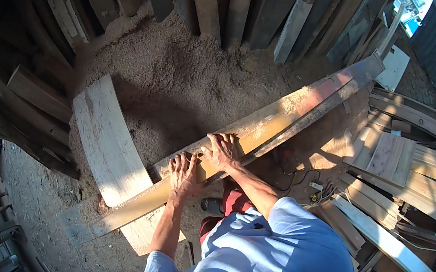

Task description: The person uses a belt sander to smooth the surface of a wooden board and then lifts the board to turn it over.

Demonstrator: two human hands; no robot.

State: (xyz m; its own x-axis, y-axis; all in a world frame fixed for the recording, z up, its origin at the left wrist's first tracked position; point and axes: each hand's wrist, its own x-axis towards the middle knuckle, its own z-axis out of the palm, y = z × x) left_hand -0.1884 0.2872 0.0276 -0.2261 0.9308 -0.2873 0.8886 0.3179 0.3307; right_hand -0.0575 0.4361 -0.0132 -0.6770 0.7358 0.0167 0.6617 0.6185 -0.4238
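While both hands press down on it, the long plank (263, 125) lies slanted across the sawdust (171, 75), running from far up and to the right of the hands down to a low end below and left of them. The left hand (184, 173) lies flat on the top face with its fingers spread and pointing away from the person. It is not wrapped around anything. The right hand (221, 150) sits just beside it, a little farther up the plank, with its fingers curled over the far edge and the palm on the wood. This plank looks thick and very long, so I think it is heavy and stiff and will not bend much. Its face looks rough and dusty, so it should not slip, but it might give splinters. Near the middle, where the hands are now, seems a good place to hold, because the weight would be even on both sides. A grip on the two long edges would be firmer than flat palms. Under the plank, just left of the left hand, lies a wide pale board (107, 143). More boards (230, 3) lean in a row far above the hands, and a stack of pale planks (391, 159) lies off to the right.
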